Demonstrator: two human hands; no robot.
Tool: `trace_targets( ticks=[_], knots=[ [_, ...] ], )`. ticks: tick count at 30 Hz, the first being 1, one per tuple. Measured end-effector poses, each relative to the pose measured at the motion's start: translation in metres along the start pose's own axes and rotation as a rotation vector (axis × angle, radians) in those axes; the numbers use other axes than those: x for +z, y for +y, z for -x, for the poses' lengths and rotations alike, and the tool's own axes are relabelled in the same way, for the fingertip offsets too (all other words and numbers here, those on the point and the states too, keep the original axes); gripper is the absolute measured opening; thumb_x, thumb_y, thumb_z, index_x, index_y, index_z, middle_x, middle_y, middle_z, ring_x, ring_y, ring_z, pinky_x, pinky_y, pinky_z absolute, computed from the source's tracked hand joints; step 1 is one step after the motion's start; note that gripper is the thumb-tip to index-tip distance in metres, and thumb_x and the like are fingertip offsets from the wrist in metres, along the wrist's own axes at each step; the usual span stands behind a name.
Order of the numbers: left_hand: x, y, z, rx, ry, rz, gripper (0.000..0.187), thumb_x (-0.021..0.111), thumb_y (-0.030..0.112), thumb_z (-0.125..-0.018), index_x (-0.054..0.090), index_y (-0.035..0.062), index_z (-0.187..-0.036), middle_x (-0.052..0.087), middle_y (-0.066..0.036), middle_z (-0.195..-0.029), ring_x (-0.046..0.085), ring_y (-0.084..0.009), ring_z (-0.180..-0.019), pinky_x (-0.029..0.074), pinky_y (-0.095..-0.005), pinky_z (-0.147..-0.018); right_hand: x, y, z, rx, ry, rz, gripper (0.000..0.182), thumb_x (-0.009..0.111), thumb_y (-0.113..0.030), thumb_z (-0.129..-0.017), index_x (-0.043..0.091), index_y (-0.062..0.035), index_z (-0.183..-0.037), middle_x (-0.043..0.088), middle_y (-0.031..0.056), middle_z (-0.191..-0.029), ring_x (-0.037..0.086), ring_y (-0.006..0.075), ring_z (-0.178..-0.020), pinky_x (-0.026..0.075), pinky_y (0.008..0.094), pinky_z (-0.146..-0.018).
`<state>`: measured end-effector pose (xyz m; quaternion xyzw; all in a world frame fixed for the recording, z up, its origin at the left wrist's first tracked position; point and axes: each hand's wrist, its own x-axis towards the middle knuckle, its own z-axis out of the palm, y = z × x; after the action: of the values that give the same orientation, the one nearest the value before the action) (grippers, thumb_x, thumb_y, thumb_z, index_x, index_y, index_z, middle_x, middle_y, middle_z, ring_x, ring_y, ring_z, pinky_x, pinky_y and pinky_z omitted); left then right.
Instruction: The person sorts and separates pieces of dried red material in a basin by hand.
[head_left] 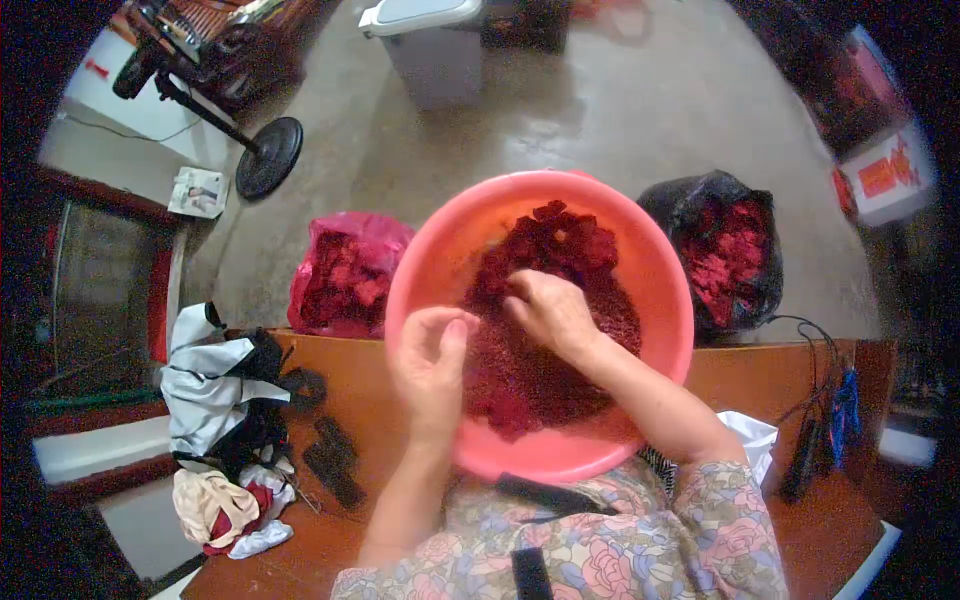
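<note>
A pink plastic basin sits in front of my body, at the edge of the brown wooden surface. Inside lie dark red, ruffled clumps that look like flower heads, above a layer of fine dark red bits. My right hand is over the middle of the basin, its fingers bent together against the red material; what they pinch is hidden. At the basin's left side is my left hand, with fingers curled towards the thumb. Anything between those fingertips is too small to name.
A pink plastic bag and a black plastic bag, both holding red clumps, flank the basin. Clothes lie left on the wooden surface. Cables hang at right. A lidded bin and a black round-based stand stand beyond.
</note>
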<state>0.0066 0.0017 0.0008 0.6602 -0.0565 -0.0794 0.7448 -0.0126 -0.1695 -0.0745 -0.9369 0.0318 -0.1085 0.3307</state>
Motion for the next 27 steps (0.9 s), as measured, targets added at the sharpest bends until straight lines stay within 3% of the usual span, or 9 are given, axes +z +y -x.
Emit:
trace_targets(
  ticks=[6,12,13,16,17,20,23,26,27],
  knots=[
    [0.002,0.002,0.001,-0.045,0.008,0.029,0.009,0.057,0.003,-0.09,0.058,0.0012,-0.098,0.064,-0.009,-0.089,0.064,-0.0166,-0.083,0.054,-0.031,-0.081,-0.008,0.0,0.0,0.104,-0.006,-0.012,0.017,0.058,-0.013,-0.084,0.062,-0.0042,-0.097,0.064,0.016,-0.089,0.063,0.0323,-0.083,0.051,0.0409,-0.073],
    [-0.001,0.003,-0.001,-0.098,-0.024,0.03,0.008,0.057,0.004,-0.09,0.059,0.0021,-0.098,0.065,-0.009,-0.089,0.064,-0.0169,-0.083,0.054,-0.0316,-0.08,-0.033,-0.01,-0.006,0.146,0.271,-0.133,0.016,0.06,-0.015,-0.083,0.066,-0.0032,-0.091,0.065,0.0153,-0.085,0.064,0.0318,-0.078,0.051,0.0383,-0.07],
    [-0.001,0.003,-0.002,-0.118,-0.029,0.048,0.008,0.058,0.004,-0.09,0.059,0.0021,-0.098,0.065,-0.009,-0.09,0.064,-0.0171,-0.084,0.053,-0.0316,-0.081,-0.034,-0.006,-0.005,0.193,0.269,-0.18,0.016,0.062,-0.017,-0.084,0.066,-0.0025,-0.091,0.066,0.0128,-0.082,0.065,0.0269,-0.072,0.051,0.0354,-0.067],
    [-0.002,0.0,-0.003,-0.158,-0.041,0.062,0.01,0.059,0.005,-0.089,0.059,0.0019,-0.098,0.065,-0.009,-0.093,0.064,-0.0178,-0.086,0.052,-0.0317,-0.083,-0.037,-0.005,-0.006,0.448,0.135,-0.629,0.017,0.062,-0.017,-0.086,0.065,-0.0011,-0.092,0.067,0.0078,-0.083,0.064,0.0189,-0.07,0.05,0.0313,-0.064],
    [-0.002,-0.001,-0.003,-0.158,-0.043,0.039,0.01,0.06,0.006,-0.089,0.059,0.0017,-0.098,0.065,-0.009,-0.095,0.063,-0.018,-0.086,0.052,-0.0316,-0.084,-0.04,-0.009,-0.005,0.513,0.098,-0.843,0.017,0.062,-0.017,-0.088,0.064,-0.0017,-0.095,0.066,0.0031,-0.082,0.062,0.0116,-0.071,0.049,0.0268,-0.063],
    [-0.005,-0.017,-0.005,-0.077,-0.045,-0.02,0.012,0.061,0.008,-0.088,0.06,0.002,-0.098,0.064,-0.009,-0.103,0.063,-0.0183,-0.089,0.051,-0.0311,-0.086,-0.044,-0.011,-0.004,0.542,-0.071,-1.15,0.016,0.061,-0.016,-0.088,0.063,-0.0038,-0.099,0.066,0.0022,-0.084,0.062,0.0096,-0.07,0.049,0.0233,-0.063],
    [-0.001,-0.015,-0.004,-0.085,-0.061,-0.018,0.009,0.062,0.007,-0.087,0.062,0.0024,-0.095,0.063,-0.007,-0.101,0.059,-0.0162,-0.094,0.046,-0.0283,-0.088,-0.042,-0.022,0.0,0.576,-0.149,-1.275,0.017,0.061,-0.017,-0.088,0.062,-0.0054,-0.1,0.066,0.0012,-0.084,0.062,0.0079,-0.069,0.049,0.022,-0.064],
    [0.002,-0.001,-0.002,-0.139,-0.112,-0.11,0.007,0.061,0.005,-0.087,0.062,0.0023,-0.093,0.062,-0.005,-0.097,0.057,-0.0132,-0.094,0.044,-0.0258,-0.087,-0.043,-0.028,0.003,0.617,-0.248,-1.194,0.019,0.062,-0.019,-0.089,0.061,-0.0049,-0.101,0.066,0.0013,-0.086,0.062,0.0084,-0.071,0.049,0.0223,-0.066],
    [0.002,0.001,-0.001,-0.154,-0.133,-0.162,0.008,0.061,0.004,-0.086,0.062,0.0022,-0.094,0.062,-0.004,-0.095,0.056,-0.0123,-0.093,0.044,-0.0252,-0.086,-0.043,-0.03,0.004,0.528,-0.257,-1.277,0.023,0.062,-0.022,-0.089,0.06,-0.0043,-0.104,0.065,0.0018,-0.086,0.062,0.0088,-0.073,0.05,0.0232,-0.068]
  ],
)
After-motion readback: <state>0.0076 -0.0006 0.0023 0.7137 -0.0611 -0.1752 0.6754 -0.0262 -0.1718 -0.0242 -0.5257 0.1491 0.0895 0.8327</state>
